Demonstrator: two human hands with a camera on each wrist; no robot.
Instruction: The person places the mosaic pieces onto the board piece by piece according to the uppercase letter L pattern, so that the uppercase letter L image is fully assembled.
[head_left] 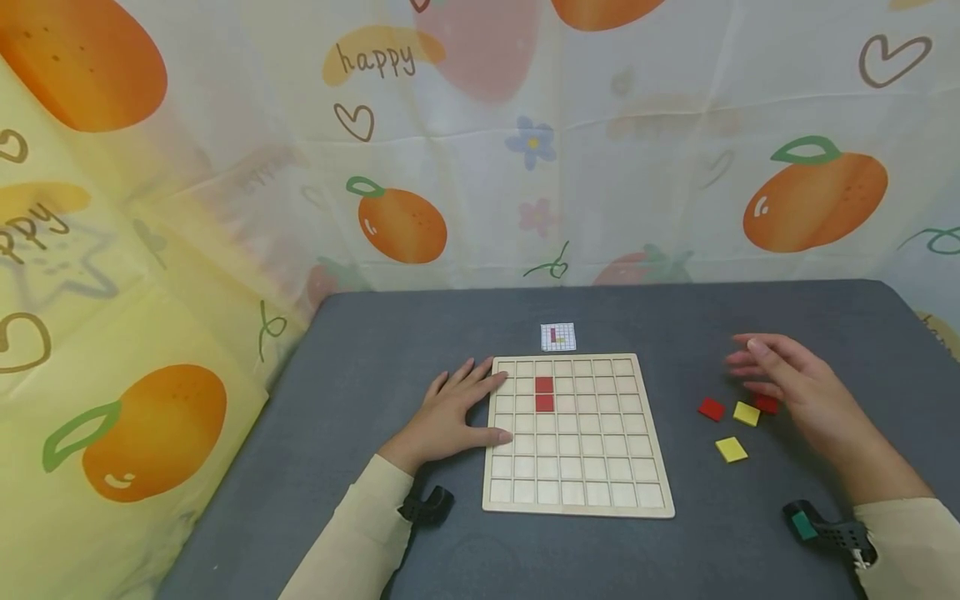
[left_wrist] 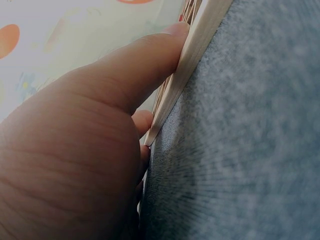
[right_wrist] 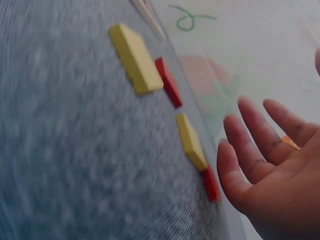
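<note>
A pale wooden grid board [head_left: 573,510] lies on the table, with two red square tiles [head_left: 543,393] one above the other in its upper left part. My left hand [head_left: 450,421] rests on the board's left edge, thumb and fingertips touching the rim, fingers spread. Off to the right, my right hand [head_left: 795,387] hovers over loose tiles, its fingers loosely bent and nothing in them. Beneath and beside it lie a red tile [head_left: 711,408], a yellow tile [head_left: 746,413], another yellow tile [right_wrist: 136,59] and a second red tile [head_left: 767,404], partly covered by that hand.
Behind the board lies a small printed grid card [head_left: 558,337] with red and yellow marks. The grey table [head_left: 420,333] ends at a fruit-patterned curtain [head_left: 480,192] at the back and left. Each wrist wears a black strap [head_left: 427,507].
</note>
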